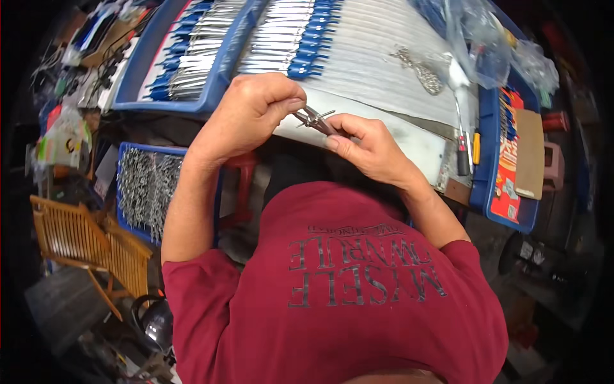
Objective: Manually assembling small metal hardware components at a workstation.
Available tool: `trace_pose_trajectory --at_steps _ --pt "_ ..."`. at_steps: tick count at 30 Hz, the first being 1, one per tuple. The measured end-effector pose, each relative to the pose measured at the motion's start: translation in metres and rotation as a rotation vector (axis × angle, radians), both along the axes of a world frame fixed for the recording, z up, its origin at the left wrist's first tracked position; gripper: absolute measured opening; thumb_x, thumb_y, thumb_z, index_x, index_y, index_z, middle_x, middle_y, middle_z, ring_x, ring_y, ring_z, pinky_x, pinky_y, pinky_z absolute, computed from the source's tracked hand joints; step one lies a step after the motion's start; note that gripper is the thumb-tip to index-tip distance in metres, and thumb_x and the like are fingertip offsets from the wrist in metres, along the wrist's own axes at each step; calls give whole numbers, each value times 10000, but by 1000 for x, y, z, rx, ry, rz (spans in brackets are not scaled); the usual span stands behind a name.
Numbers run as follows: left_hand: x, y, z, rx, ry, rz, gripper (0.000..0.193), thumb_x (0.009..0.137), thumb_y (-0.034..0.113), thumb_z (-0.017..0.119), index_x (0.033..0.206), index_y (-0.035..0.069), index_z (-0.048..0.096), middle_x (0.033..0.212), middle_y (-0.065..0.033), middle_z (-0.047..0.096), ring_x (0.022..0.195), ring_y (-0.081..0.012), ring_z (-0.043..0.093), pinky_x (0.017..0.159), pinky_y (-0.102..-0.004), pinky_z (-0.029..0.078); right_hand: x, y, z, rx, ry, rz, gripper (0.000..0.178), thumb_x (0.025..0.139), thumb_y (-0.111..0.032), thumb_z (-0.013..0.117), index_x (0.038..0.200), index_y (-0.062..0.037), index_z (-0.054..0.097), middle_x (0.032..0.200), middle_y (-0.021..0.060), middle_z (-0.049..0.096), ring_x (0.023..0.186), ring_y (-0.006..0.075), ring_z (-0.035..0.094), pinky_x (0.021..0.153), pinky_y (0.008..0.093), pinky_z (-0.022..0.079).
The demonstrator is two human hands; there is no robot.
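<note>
In front of my chest, both hands hold a small silver metal tool [313,119] with thin arms that cross and stick out. It could be a multi-tool or small pliers; its exact kind cannot be made out. My left hand [252,109] is closed, thumb and fingertips pinching the tool's upper left end. Thumb and fingers of my right hand [371,146] close around its lower right end. The tool is above the near edge of a white work board [409,144]. Just beyond lie neat rows of silver pieces with blue ends [300,38].
A blue tray [208,105] of similar pieces stands far left. Below it, a blue crate [121,150] holds many small metal parts. Right of the board are a pile of small metal pieces [425,78], a screwdriver [462,153] and another blue bin [527,221]. A wooden chair [73,233] stands left.
</note>
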State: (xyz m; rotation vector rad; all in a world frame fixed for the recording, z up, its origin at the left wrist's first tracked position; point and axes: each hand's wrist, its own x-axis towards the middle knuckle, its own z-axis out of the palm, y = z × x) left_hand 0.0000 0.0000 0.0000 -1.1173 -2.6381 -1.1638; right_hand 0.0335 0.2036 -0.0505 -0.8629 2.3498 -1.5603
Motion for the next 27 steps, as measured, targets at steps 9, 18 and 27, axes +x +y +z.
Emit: trace_pose_trajectory --at_steps 9,18,27 --pt "1 47 -44 851 -764 213 231 798 149 533 943 -31 544 710 -41 540 585 -64 471 497 -188 394 15 23 -17 -461 -618 -216 193 837 -184 477 872 0 525 666 17 516 572 53 471 504 162 378" --pt "31 76 -75 975 -977 166 243 760 90 575 962 -38 532 700 -19 559 560 -40 467 472 -165 363 20 19 -22 -563 -608 -305 190 838 -173 471 879 2 534 688 37 555 555 56 499 475 150 377" --pt "35 80 -75 838 -892 254 148 785 123 542 846 -11 551 662 -10 528 548 -53 444 485 -175 349 18 28 -20 -311 -447 -289 194 846 -172 458 884 1 536 669 22 545 515 33 457 436 155 348"
